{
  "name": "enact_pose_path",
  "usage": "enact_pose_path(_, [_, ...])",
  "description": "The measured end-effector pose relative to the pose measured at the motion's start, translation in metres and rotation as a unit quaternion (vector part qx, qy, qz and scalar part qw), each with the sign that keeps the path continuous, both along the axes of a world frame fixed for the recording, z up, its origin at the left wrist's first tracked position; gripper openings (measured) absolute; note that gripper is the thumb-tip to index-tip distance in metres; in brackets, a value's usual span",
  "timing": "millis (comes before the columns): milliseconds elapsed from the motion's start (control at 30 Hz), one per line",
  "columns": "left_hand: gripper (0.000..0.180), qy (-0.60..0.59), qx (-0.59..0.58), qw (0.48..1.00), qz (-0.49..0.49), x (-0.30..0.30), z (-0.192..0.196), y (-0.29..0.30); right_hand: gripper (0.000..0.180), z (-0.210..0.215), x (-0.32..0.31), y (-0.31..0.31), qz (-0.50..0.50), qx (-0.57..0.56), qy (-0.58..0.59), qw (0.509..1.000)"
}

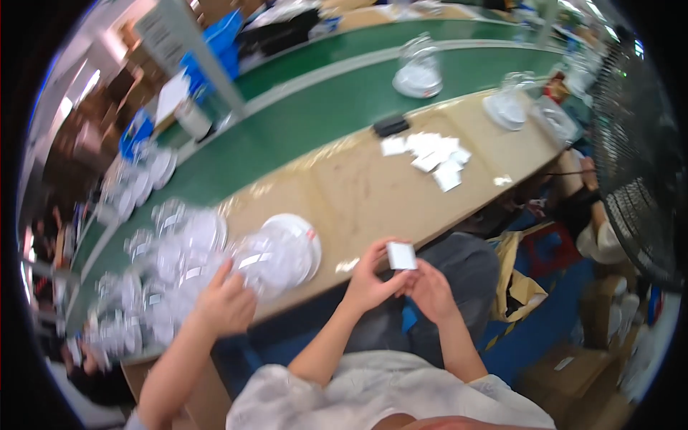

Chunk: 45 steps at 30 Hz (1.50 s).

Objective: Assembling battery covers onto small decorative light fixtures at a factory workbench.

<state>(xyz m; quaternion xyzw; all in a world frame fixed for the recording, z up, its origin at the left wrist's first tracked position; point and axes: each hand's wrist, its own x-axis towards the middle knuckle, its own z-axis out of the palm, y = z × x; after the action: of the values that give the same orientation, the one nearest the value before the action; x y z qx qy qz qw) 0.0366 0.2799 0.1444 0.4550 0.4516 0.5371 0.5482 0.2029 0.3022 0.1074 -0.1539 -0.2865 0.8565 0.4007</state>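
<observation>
My left hand (369,276) grips a small white square card (402,256) between thumb and fingers, above my lap near the table's front edge. Closed around the card's lower right corner is my right hand (431,292), its fingers bent and partly hidden. Farther off on the tabletop lies a loose pile of similar white cards (433,153). To the left of my hands, a clear plastic dome on a round white base (313,251) lies tipped over, one of several crowded together there.
Another person's hand (226,302) reaches in from the left, toward the domes. A black block-shaped object (390,126) sits behind the cards. Beyond the brown tabletop (344,186) runs a green conveyor belt (315,118). A black-caged fan (638,165) stands at the right.
</observation>
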Motion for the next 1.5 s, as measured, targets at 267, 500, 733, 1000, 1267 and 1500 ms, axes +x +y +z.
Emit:
enact_pose_path(267, [0.068,0.155,0.135,0.975,0.086,-0.005,-0.008,-0.029,0.030,0.020,-0.037,0.000,-0.025,-0.033,-0.096,0.994])
enact_pose_path(500, [0.062,0.189,0.114,0.965,0.143,-0.025,-0.011,-0.066,0.026,0.030,-0.048,0.043,-0.044,0.049,-0.088,0.994])
enact_pose_path(733, [0.038,0.239,0.128,0.918,0.291,-0.060,-0.010,-0.088,0.016,0.003,-0.055,0.098,-0.083,0.201,-0.251,0.943])
enact_pose_path(1000, [0.094,0.450,0.169,0.712,0.512,-0.127,0.055,-0.073,0.017,-0.017,-0.048,0.099,-0.119,0.174,-0.225,0.951])
enact_pose_path(1267, [0.114,0.324,0.095,0.832,0.441,-0.163,0.046,-0.045,0.017,-0.015,-0.049,0.096,-0.123,0.176,-0.223,0.951])
enact_pose_path(1500, [0.090,-0.212,0.088,0.921,0.315,-0.175,0.079,-0.068,0.018,-0.010,-0.052,0.096,-0.126,0.176,-0.213,0.953])
